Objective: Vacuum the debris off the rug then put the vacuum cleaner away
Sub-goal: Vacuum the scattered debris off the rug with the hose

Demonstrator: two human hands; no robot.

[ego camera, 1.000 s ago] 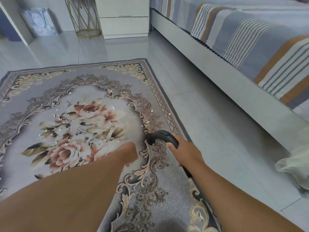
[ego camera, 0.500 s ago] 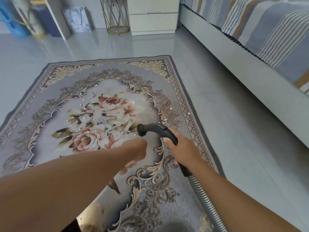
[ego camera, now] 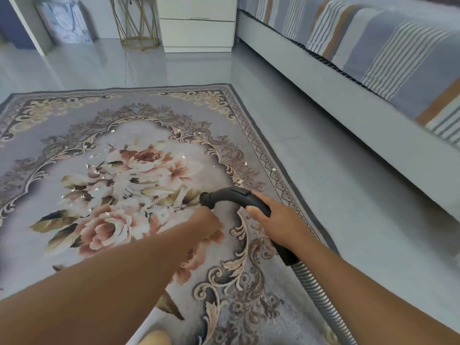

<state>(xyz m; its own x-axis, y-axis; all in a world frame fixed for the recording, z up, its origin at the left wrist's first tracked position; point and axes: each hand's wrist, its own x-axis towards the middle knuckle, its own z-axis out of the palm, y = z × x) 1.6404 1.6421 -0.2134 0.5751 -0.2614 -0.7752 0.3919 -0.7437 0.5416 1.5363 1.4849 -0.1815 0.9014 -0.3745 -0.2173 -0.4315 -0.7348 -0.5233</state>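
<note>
A grey rug [ego camera: 74, 115] with a pink flower pattern covers the floor in front of me. Small pale flakes of debris [ego camera: 94, 168] lie scattered over its middle and along the right border. My right hand [ego camera: 278, 225] grips the black curved handle [ego camera: 231, 195] of the vacuum hose, whose open front end carries no tube. The ribbed grey hose [ego camera: 321, 300] runs back from it to the lower right. My left hand [ego camera: 206, 225] hovers just below the handle's front end, back of the hand towards me, fingers hidden.
A bed [ego camera: 348, 103] with a striped cover runs along the right, with bare tiled floor between it and the rug. At the back stand a white drawer unit [ego camera: 196, 26] and a gold wire stand [ego camera: 139, 26].
My view swung left and then partly back. Both hands kept their places relative to each other, right hand still on the handle, left hand close under its front end.
</note>
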